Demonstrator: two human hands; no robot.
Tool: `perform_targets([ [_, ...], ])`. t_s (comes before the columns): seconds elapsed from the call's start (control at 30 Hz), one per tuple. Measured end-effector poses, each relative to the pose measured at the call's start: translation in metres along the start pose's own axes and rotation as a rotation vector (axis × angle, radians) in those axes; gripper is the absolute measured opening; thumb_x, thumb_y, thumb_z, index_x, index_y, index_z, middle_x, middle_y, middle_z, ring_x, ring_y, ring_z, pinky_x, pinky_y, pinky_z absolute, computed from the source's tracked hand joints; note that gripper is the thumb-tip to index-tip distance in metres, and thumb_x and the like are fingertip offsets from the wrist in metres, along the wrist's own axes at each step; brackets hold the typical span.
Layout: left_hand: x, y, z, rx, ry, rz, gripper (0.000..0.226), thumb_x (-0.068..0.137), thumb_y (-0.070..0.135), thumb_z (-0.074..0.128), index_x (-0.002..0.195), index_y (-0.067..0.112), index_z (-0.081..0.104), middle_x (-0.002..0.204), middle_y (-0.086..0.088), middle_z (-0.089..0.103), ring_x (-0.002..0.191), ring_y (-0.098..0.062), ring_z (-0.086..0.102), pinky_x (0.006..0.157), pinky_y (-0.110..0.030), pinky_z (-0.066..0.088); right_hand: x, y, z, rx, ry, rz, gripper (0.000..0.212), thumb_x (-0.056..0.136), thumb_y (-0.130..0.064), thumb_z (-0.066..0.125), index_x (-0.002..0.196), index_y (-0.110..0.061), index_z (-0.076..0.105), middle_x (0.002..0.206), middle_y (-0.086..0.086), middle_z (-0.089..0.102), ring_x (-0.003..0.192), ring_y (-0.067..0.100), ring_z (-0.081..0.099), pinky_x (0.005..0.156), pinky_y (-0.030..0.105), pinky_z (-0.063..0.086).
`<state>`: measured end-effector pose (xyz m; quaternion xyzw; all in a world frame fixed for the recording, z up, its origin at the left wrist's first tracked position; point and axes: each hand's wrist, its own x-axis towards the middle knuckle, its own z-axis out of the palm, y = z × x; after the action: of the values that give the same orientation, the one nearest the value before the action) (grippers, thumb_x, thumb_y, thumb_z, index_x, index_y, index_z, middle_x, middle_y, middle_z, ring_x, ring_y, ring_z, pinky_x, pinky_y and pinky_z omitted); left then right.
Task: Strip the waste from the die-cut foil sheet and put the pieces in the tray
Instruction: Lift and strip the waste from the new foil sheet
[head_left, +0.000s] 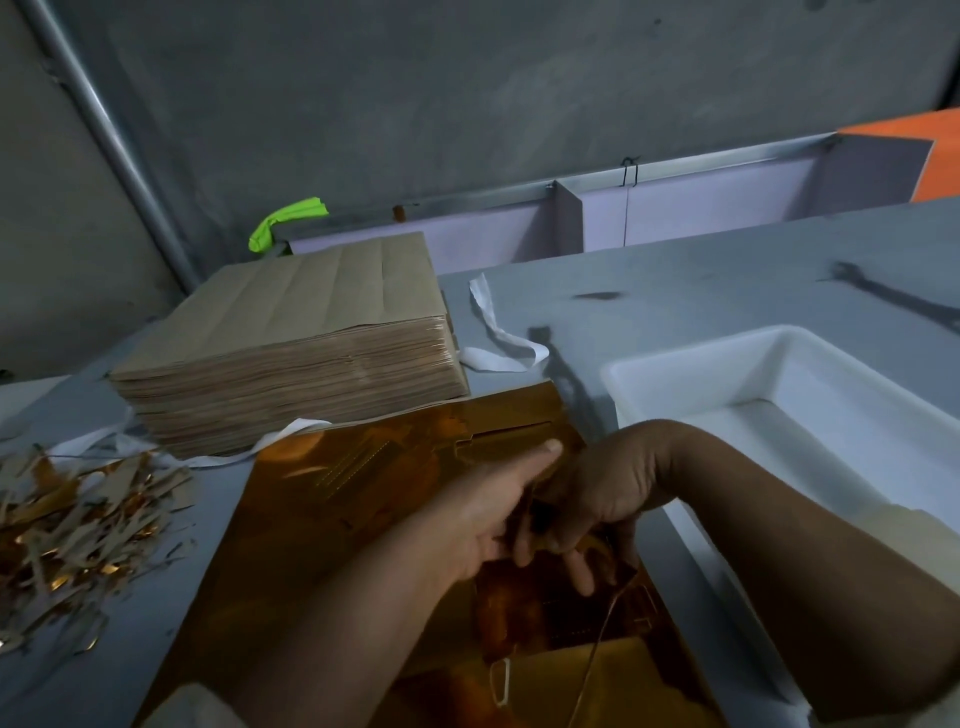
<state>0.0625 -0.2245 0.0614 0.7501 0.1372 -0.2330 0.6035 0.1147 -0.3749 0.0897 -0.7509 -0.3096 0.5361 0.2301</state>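
Observation:
A gold die-cut foil sheet (332, 525) lies flat on the grey table in front of me. My left hand (493, 512) rests on the sheet's right half with fingers stretched out, pressing it down. My right hand (597, 499) is curled at the sheet's right edge, right against my left hand, and pinches a thin strip of foil waste (605, 618) that trails down toward me. A white tray (696, 364) stands to the right of the sheet; the part of its inside that I can see holds nothing.
A thick stack of brown sheets (291, 343) stands behind the foil sheet. A heap of foil and paper scraps (72, 530) lies at the left. White paper strips (498, 338) lie between stack and tray. A wrench (893, 299) lies at the far right.

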Motion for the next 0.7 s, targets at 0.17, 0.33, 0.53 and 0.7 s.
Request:
perform_targets([
  [0.17, 0.007, 0.001, 0.012, -0.099, 0.072, 0.061, 0.016, 0.093, 0.026, 0.063, 0.096, 0.015, 0.074, 0.093, -0.008, 0.075, 0.092, -0.026, 0.071, 0.085, -0.044, 0.056, 0.002, -0.002, 0.005, -0.016, -0.033, 0.022, 0.026, 0.107, -0.017, 0.038, 0.125, -0.016, 0.056, 0.116, 0.027, 0.063, 0.084, 0.021, 0.065, 0.068, 0.027, 0.057],
  [0.33, 0.008, 0.0, 0.008, -0.173, 0.179, 0.09, 0.007, 0.093, 0.017, 0.064, 0.093, 0.016, 0.071, 0.092, -0.007, 0.074, 0.087, -0.022, 0.07, 0.065, -0.033, 0.056, 0.01, 0.002, -0.001, -0.011, -0.045, 0.021, 0.037, 0.106, -0.023, 0.041, 0.141, -0.011, 0.046, 0.118, 0.026, 0.062, 0.076, 0.007, 0.068, 0.074, 0.031, 0.056],
  [0.53, 0.003, -0.001, -0.003, -0.216, 0.281, 0.141, 0.013, 0.094, 0.014, 0.059, 0.095, 0.018, 0.071, 0.093, -0.006, 0.073, 0.076, -0.019, 0.068, 0.059, -0.029, 0.052, 0.002, 0.005, -0.008, 0.197, 0.025, 0.063, 0.057, 0.089, -0.053, 0.054, 0.116, -0.003, 0.062, 0.108, 0.019, 0.067, 0.089, 0.026, 0.067, 0.07, 0.03, 0.06],
  [0.7, -0.007, -0.004, -0.01, -0.284, 0.32, 0.184, 0.015, 0.094, 0.013, 0.056, 0.101, 0.017, 0.069, 0.091, -0.004, 0.068, 0.069, -0.009, 0.06, 0.056, -0.02, 0.047, 0.005, 0.007, -0.01, 0.379, 0.382, 0.115, 0.086, 0.075, -0.079, 0.042, 0.109, -0.002, 0.062, 0.097, 0.019, 0.071, 0.077, 0.026, 0.071, 0.062, 0.031, 0.058],
])
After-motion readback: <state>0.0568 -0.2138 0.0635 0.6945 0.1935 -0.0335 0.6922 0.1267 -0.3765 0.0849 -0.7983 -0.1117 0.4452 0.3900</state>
